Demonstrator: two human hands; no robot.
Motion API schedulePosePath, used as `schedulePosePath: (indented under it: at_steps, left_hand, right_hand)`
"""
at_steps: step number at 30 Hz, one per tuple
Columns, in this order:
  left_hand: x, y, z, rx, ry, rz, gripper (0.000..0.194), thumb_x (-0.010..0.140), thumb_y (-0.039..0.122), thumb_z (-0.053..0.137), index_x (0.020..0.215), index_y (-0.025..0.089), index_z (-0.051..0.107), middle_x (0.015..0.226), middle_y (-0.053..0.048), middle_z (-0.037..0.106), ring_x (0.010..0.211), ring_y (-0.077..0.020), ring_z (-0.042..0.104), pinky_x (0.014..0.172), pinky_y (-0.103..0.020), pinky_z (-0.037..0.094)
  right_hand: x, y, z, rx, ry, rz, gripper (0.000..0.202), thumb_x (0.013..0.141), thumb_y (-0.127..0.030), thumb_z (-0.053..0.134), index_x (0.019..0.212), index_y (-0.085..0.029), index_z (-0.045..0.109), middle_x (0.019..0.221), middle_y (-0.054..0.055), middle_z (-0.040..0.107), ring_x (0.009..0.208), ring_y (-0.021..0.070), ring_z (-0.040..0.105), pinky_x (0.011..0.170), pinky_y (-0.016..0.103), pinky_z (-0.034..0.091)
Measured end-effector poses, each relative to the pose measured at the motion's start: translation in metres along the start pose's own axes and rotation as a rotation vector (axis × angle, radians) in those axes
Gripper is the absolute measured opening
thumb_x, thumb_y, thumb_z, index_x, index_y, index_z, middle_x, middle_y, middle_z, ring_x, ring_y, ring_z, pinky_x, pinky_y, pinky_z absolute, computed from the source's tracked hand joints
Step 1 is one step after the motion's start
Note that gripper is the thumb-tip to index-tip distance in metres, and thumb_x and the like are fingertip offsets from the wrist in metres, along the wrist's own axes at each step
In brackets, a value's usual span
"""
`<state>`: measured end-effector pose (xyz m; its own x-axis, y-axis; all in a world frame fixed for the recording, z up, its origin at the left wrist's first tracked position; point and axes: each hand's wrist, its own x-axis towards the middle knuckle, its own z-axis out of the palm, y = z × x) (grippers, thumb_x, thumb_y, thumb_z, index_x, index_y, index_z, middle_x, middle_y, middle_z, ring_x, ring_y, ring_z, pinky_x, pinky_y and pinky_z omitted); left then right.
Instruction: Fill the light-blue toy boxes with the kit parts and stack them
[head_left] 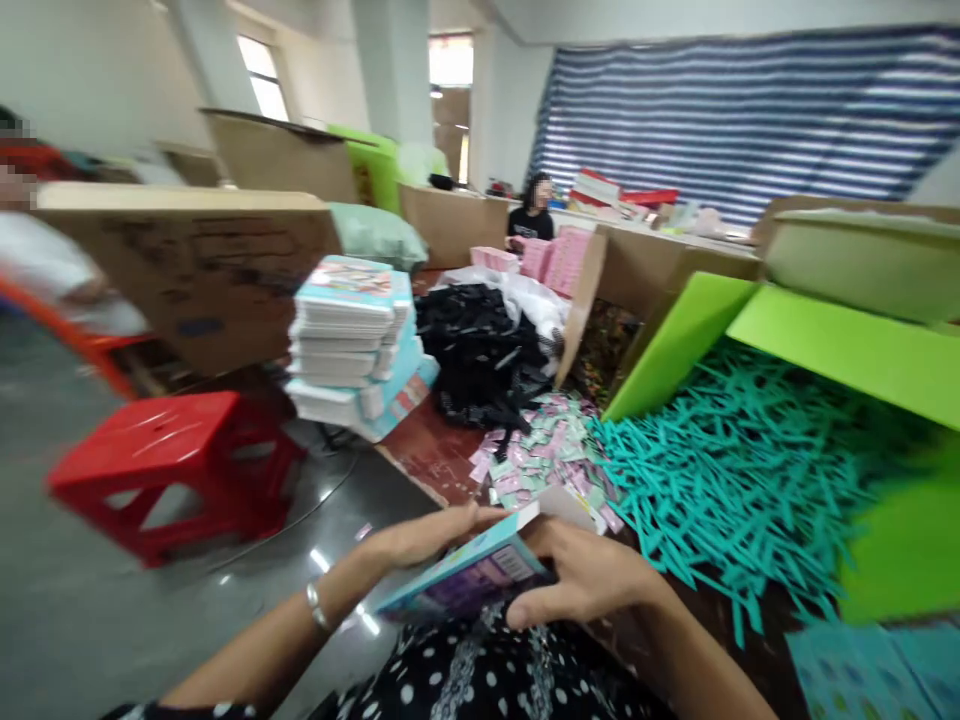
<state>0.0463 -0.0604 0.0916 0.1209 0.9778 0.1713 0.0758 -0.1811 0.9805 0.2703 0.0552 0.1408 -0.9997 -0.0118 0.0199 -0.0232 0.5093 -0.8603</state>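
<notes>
A flat box [472, 580], blue and purple with a barcode on its side, is held tilted close to my body. My left hand [431, 535], below a silver bracelet, lies along the box's far side, its fingers partly hidden behind it. My right hand [585, 575] grips the box's right end, thumb on the near face. A pale flap or card [570, 508] shows just beyond the right hand. Past the hands lie small pink and green packets [544, 450]. Many teal plastic pieces [750, 460] spill from a bright green box [847, 345] at the right.
A stack of light-blue boxes [349, 330] stands at the table's left edge, beside black items [484, 350]. A red stool [172, 450] is on the floor at left. Blue printed sheets [862, 670] lie at lower right. A person [532, 215] sits at the far end; another is at far left.
</notes>
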Motion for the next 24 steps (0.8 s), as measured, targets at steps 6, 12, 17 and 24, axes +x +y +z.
schedulePosePath:
  at_steps: [6, 12, 17, 24]
  left_hand:
    - [-0.031, 0.033, -0.036, 0.05, -0.269, -0.023, 0.081, 0.106, 0.077, 0.065, 0.17, 0.028, 0.062, 0.17, -0.014, 0.063, 0.156, -0.0409, 0.061, 0.134, -0.053, 0.043]
    - [-0.031, 0.02, -0.025, 0.02, -0.285, 0.031, 0.078, 0.112, 0.075, 0.053, 0.175, 0.029, 0.054, 0.174, -0.015, 0.058, 0.162, -0.0405, 0.054, 0.138, -0.056, 0.035]
    - [-0.027, 0.007, -0.009, 0.041, -0.189, 0.034, 0.066, 0.108, 0.06, 0.071, 0.164, 0.025, 0.066, 0.156, -0.015, 0.073, 0.147, -0.0397, 0.066, 0.128, -0.052, 0.049]
    - [-0.018, -0.013, -0.003, 0.116, 0.429, 0.043, 0.04, 0.098, 0.052, 0.08, 0.118, 0.018, 0.075, 0.111, -0.01, 0.081, 0.1, -0.0281, 0.073, 0.092, -0.038, 0.06]
  right_hand:
    - [0.007, -0.01, -0.014, -0.033, -0.005, -0.002, 0.049, 0.102, -0.061, 0.078, 0.135, -0.026, 0.087, 0.129, 0.007, 0.085, 0.116, 0.0259, 0.081, 0.11, 0.039, 0.064]
    - [0.021, -0.014, -0.013, -0.035, 0.089, -0.04, 0.045, 0.097, -0.055, 0.084, 0.13, -0.024, 0.088, 0.119, 0.006, 0.086, 0.111, 0.0258, 0.081, 0.108, 0.038, 0.066]
    - [0.022, -0.009, -0.009, -0.071, 0.088, 0.076, 0.044, 0.093, -0.056, 0.085, 0.123, -0.023, 0.088, 0.112, 0.005, 0.086, 0.105, 0.0262, 0.08, 0.101, 0.037, 0.068]
    - [0.024, -0.002, -0.015, -0.123, 0.521, 0.061, 0.047, 0.104, -0.052, 0.075, 0.139, -0.02, 0.078, 0.134, 0.013, 0.082, 0.116, 0.0283, 0.082, 0.103, 0.041, 0.07]
